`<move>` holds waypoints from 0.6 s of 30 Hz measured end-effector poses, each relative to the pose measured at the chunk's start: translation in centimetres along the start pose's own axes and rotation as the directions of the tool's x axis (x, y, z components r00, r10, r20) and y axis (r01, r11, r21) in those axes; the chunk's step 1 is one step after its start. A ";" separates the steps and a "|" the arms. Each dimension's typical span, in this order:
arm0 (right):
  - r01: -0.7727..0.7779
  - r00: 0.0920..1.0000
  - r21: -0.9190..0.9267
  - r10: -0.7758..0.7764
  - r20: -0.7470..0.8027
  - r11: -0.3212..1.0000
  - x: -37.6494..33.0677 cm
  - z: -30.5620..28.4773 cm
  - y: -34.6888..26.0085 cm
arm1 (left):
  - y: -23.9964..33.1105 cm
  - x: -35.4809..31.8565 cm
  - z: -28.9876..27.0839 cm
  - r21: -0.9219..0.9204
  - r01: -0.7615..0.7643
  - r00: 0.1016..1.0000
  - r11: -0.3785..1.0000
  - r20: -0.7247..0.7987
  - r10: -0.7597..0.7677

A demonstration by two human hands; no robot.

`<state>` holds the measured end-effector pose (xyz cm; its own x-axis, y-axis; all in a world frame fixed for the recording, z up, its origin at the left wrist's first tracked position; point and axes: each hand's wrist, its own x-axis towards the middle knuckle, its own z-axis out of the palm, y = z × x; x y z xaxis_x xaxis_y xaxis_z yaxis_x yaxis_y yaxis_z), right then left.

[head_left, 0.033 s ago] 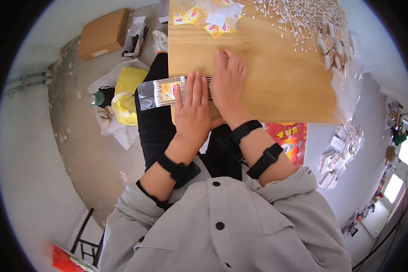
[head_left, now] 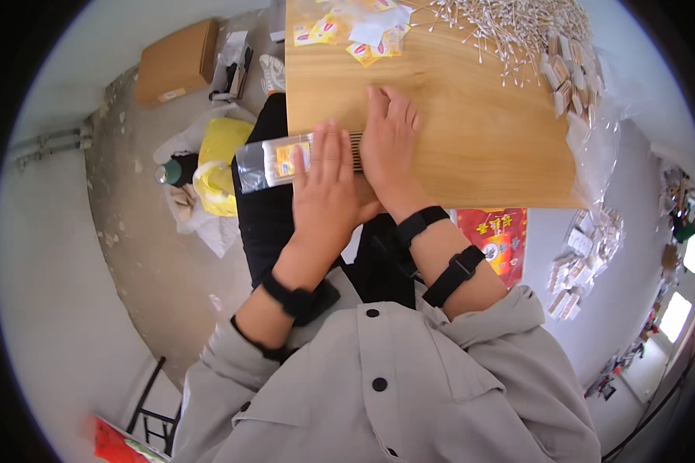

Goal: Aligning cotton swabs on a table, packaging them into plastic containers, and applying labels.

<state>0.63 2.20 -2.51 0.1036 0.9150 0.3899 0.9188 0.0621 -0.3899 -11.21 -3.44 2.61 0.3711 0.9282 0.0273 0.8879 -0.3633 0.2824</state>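
Note:
A clear plastic packet of cotton swabs [head_left: 265, 166] with a yellow label [head_left: 284, 160] lies across the near left part of the wooden table [head_left: 471, 147]. Its see-through left end sticks out past the table's edge, over my dark-trousered leg. My left hand [head_left: 326, 174] lies flat on the packet with its fingers stretched out, the index finger touching the label. Close beside it, my right hand [head_left: 390, 139] rests on its side over the packet's right end, fingers extended away from me. Between the hands a strip of swab sticks shows; the right hand hides the rest.
Loose cotton swabs [head_left: 510, 35] are heaped at the table's far right, beside bundled swabs [head_left: 567, 77]. Yellow labels [head_left: 374, 50] lie at the far left. A cardboard box [head_left: 176, 62] and a yellow bag [head_left: 222, 150] stand on the floor at left; a red packet [head_left: 502, 243] is below the table's near edge.
My left hand has shifted slightly left and toward me over the packet. The right hand stays in nearly the same place.

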 end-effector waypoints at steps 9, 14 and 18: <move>-0.016 0.999 0.004 0.016 -0.044 1.000 0.1 0.0 -0.6 | -13.3 -1.8 1.8 -0.893 0.373 0.660 0.251 0.065 -0.749; -0.020 0.999 -0.006 0.020 -0.026 1.000 0.1 0.1 -0.5 | -11.9 -0.8 3.1 -0.948 0.313 0.702 -0.061 0.274 -0.657; -0.024 1.000 -0.017 0.024 -0.014 1.000 0.0 0.0 -0.1 | -8.3 0.1 -0.1 -0.431 0.401 0.718 0.808 -0.399 -0.570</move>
<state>0.54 2.16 -2.53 0.1309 0.9106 0.3920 0.9222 0.0333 -0.3852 -18.61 -0.34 0.36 -0.3478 0.9059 0.2417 0.7494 0.1136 0.6523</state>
